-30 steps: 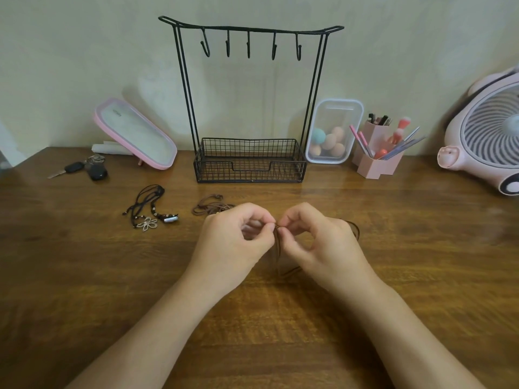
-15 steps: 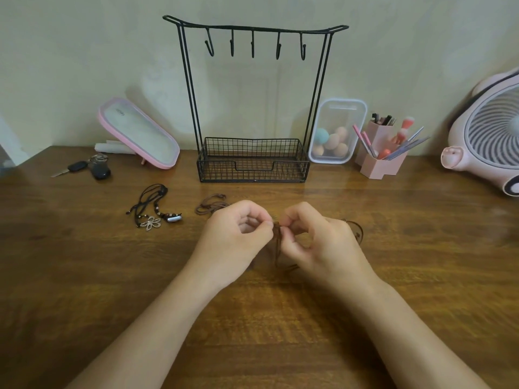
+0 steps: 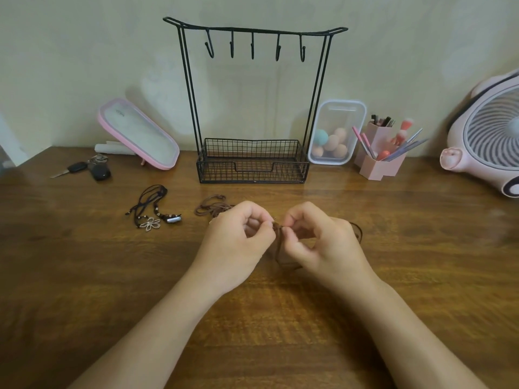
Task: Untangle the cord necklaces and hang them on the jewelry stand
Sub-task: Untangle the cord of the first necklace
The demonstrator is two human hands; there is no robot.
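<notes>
I see left hand (image 3: 236, 244) and right hand (image 3: 325, 245) fingers pinching a brown cord (image 3: 278, 229). Beaded necklace (image 3: 153, 210) at ten o'clock, jewelry stand (image 3: 252, 164) at twelve.

Wooden desk (image 3: 84, 276). Along the back edge, left to right: keys (image 3: 90, 169), tilted pink mirror (image 3: 140, 134), black wire jewelry stand (image 3: 213, 174) at centre, clear box of sponges (image 3: 335, 133) just beside it, pink brush holder (image 3: 377, 167), pink fan (image 3: 488, 141) far right. Forward of the stand, to the left: black beaded cord necklace (image 3: 153, 209). Brown cord necklace (image 3: 213, 206) lies to its right, apart.
</notes>
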